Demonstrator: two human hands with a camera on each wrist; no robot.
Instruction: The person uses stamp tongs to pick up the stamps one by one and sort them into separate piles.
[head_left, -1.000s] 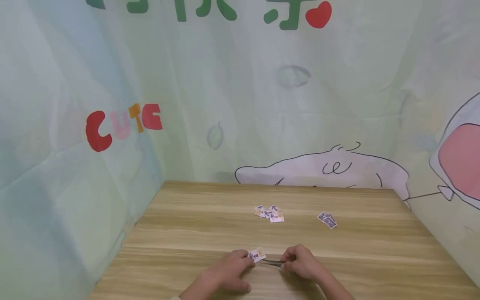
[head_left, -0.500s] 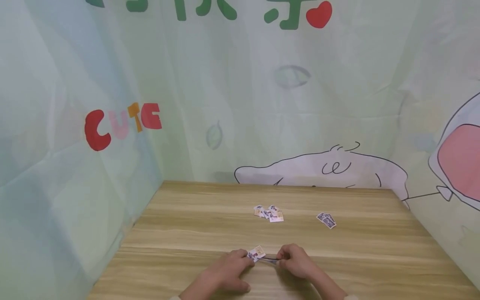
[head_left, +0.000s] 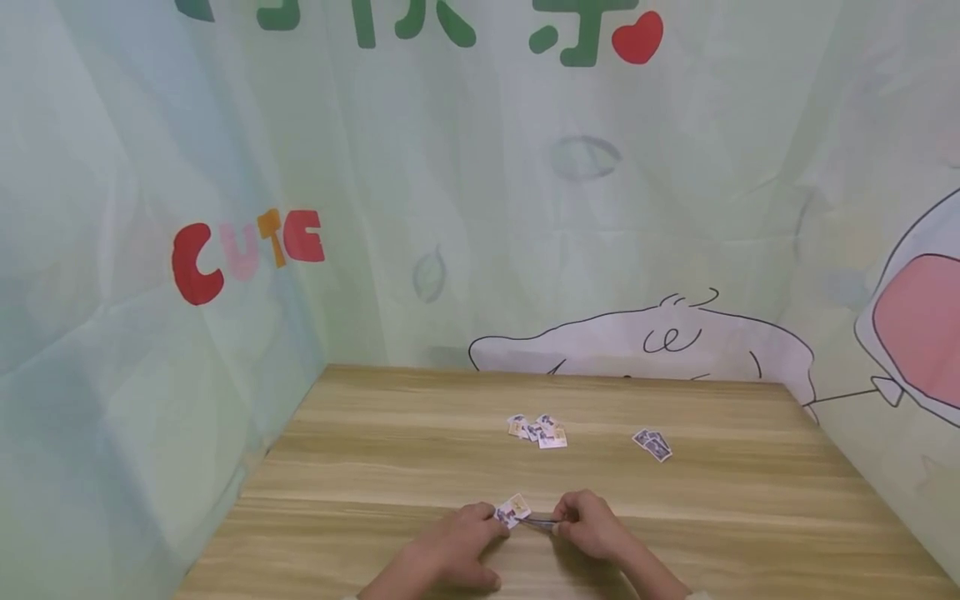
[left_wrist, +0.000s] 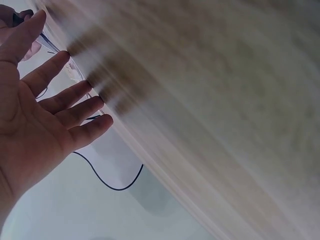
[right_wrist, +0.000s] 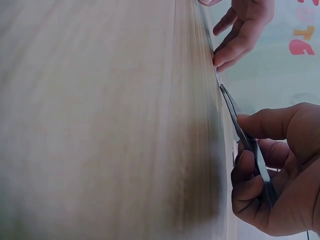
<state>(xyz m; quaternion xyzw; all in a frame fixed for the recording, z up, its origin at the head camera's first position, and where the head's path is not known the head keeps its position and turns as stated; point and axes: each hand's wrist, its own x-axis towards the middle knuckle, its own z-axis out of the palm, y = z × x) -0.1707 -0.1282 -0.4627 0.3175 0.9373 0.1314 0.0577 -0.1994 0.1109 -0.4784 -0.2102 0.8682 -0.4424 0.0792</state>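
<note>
A small printed stamp with purple and yellow artwork lies on the wooden table. My left hand rests its fingertips at the stamp's left edge; in the left wrist view the fingers are spread and fairly straight, tips on the tabletop. From the right, my right hand grips a pair of dark metal tweezers between thumb and fingers. The tweezer tips point left and meet the stamp's lower right side in the head view.
Farther back on the table lies a loose group of similar stamps. To their right is a small overlapping pile of dark stamps. A printed cloth backdrop encloses the table's back and sides.
My right hand has shifted slightly left with the tweezers, bringing their tips farther against the stamp. The stamp has turned a little counterclockwise. My left hand has stayed nearly still.
</note>
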